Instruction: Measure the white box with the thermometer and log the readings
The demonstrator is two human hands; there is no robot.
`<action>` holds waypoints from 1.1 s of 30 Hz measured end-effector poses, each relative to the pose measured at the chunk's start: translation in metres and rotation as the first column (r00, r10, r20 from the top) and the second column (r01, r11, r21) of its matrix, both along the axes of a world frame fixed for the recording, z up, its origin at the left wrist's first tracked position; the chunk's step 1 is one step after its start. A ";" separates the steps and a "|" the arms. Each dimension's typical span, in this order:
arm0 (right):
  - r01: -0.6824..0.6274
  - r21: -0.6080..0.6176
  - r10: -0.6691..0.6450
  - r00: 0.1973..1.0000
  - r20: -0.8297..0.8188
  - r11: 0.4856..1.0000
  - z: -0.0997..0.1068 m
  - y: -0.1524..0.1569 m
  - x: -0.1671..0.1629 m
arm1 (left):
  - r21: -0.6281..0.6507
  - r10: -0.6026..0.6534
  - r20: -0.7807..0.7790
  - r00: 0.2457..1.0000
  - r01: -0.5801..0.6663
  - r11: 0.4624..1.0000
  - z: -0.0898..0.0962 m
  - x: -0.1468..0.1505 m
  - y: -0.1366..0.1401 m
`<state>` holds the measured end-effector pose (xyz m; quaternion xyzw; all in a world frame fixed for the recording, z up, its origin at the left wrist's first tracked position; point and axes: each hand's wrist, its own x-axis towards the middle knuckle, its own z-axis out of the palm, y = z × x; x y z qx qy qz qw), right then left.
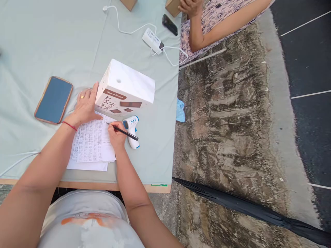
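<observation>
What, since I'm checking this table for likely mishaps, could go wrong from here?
The thermometer lies right beside the right hand, with the back end of the pen pointing toward it, so a sideways movement might knock it. The box stands at the top of the sheets, by the left hand; a nudge there could shift both. The white cable loops past the table's right edge, where it might snag.

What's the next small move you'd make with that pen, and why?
Probably a short pen stroke on the top sheet: the right hand grips the pen with its tip at the sheet's upper right, and the left hand lies at its top, beside the box. Whether the tip already touches, I can't tell.
</observation>
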<state>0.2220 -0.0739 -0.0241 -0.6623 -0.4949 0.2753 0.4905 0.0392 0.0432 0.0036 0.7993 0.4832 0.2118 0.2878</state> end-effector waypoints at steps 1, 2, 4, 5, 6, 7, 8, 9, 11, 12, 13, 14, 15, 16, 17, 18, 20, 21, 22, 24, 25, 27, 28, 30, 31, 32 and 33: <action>-0.001 -0.004 0.001 1.000 0.002 1.000 0.000 0.000 0.000 | -0.004 -0.001 0.002 1.000 0.001 1.000 0.000 0.000 0.000; -0.001 -0.007 0.001 1.000 0.005 1.000 0.000 0.000 -0.001 | -0.005 -0.002 0.007 1.000 0.002 1.000 0.000 0.000 0.000; 0.002 -0.013 -0.002 1.000 0.009 1.000 0.000 0.001 -0.001 | 0.000 -0.002 0.022 1.000 0.002 1.000 -0.001 0.000 0.000; 0.005 -0.015 -0.005 1.000 0.007 1.000 0.000 0.001 -0.001 | 0.003 -0.002 0.026 1.000 0.002 1.000 -0.002 0.000 0.000; 0.008 -0.015 -0.008 1.000 0.001 1.000 0.000 0.001 -0.001 | 0.005 -0.002 0.027 1.000 0.002 1.000 -0.002 0.000 0.000; 0.009 -0.014 -0.009 1.000 -0.005 1.000 0.001 0.000 -0.001 | 0.006 -0.002 0.028 1.000 0.002 1.000 -0.003 0.000 0.000; 0.009 -0.014 -0.009 1.000 -0.011 1.000 0.001 0.000 -0.001 | 0.007 -0.004 0.031 1.000 0.003 1.000 -0.003 0.000 0.001; 0.008 -0.016 -0.009 1.000 -0.016 1.000 0.001 0.000 -0.001 | 0.007 -0.006 0.038 0.999 0.006 1.000 -0.003 0.000 0.001; 0.008 -0.024 -0.009 1.000 -0.027 1.000 0.002 0.000 -0.001 | 0.007 -0.010 0.061 0.998 0.010 1.000 -0.003 0.000 0.001; 0.012 -0.026 -0.013 0.999 -0.033 1.000 0.002 -0.001 -0.001 | 0.007 -0.011 0.074 0.997 0.010 1.000 -0.003 0.000 0.001; 0.022 -0.024 -0.022 0.999 -0.038 0.999 0.002 -0.001 -0.001 | 0.007 -0.010 0.082 0.997 0.009 1.000 -0.003 0.000 0.001; 0.033 -0.016 -0.034 0.998 -0.043 0.999 0.002 -0.001 -0.001 | 0.007 -0.009 0.083 0.997 0.008 1.000 -0.003 0.000 0.001; 0.045 -0.006 -0.045 0.998 -0.045 0.999 0.002 -0.001 0.000 | 0.006 -0.008 0.077 0.997 0.007 1.000 -0.003 0.000 0.001; 0.053 0.006 -0.052 0.998 -0.046 0.999 0.002 -0.001 0.000 | 0.005 -0.008 0.069 0.998 0.007 1.000 -0.002 0.000 0.001; 0.055 0.018 -0.054 0.997 -0.046 0.998 0.003 -0.001 0.000 | 0.003 -0.009 0.058 0.998 0.009 1.000 -0.002 0.000 0.001; 0.053 0.028 -0.052 0.997 -0.048 0.998 0.003 -0.001 0.000 | 0.001 -0.010 0.048 0.999 0.010 1.000 -0.002 0.000 0.001; 0.046 0.040 -0.044 0.998 -0.054 0.998 0.003 -0.001 0.000 | 0.001 -0.011 0.039 0.999 0.011 1.000 -0.001 0.000 0.001; 0.044 0.040 -0.041 0.998 -0.054 0.998 0.003 -0.001 0.001 | 0.003 -0.009 0.038 0.999 0.009 1.000 -0.001 0.000 0.001; 0.041 0.036 -0.039 0.998 -0.053 0.999 0.003 -0.001 0.001 | 0.005 -0.007 0.038 0.999 0.007 1.000 -0.001 0.000 0.001; 0.028 0.019 -0.027 0.999 -0.044 0.999 0.002 0.000 0.001 | 0.003 -0.006 0.036 0.999 0.006 1.000 -0.001 0.000 0.001; 0.019 0.008 -0.019 0.999 -0.038 1.000 0.001 -0.001 0.002 | 0.000 -0.007 0.035 0.999 0.007 1.000 -0.001 0.000 0.001; 0.013 -0.008 -0.014 1.000 -0.018 1.000 0.000 -0.001 0.002 | -0.003 -0.007 0.044 0.999 0.007 1.000 -0.001 0.000 0.001; 0.019 -0.007 -0.019 1.000 -0.006 1.000 -0.001 -0.002 0.002 | -0.003 -0.003 0.058 0.998 0.003 1.000 0.000 0.000 0.001; 0.036 0.016 -0.037 0.999 0.018 0.999 -0.002 -0.003 0.003 | -0.006 0.011 0.097 0.995 -0.011 1.000 0.001 -0.001 0.001; 0.040 0.040 -0.042 0.999 0.030 0.998 -0.001 -0.003 0.003 | -0.013 0.019 0.117 0.993 -0.017 1.000 0.001 -0.001 0.001; 0.034 0.072 -0.037 0.998 0.046 0.997 0.000 -0.004 0.004 | -0.023 0.025 0.134 0.991 -0.022 0.999 0.002 -0.001 0.001; 0.013 0.106 -0.020 0.997 0.068 0.994 0.002 -0.005 0.006 | -0.034 0.030 0.148 0.989 -0.025 0.999 0.002 -0.001 0.002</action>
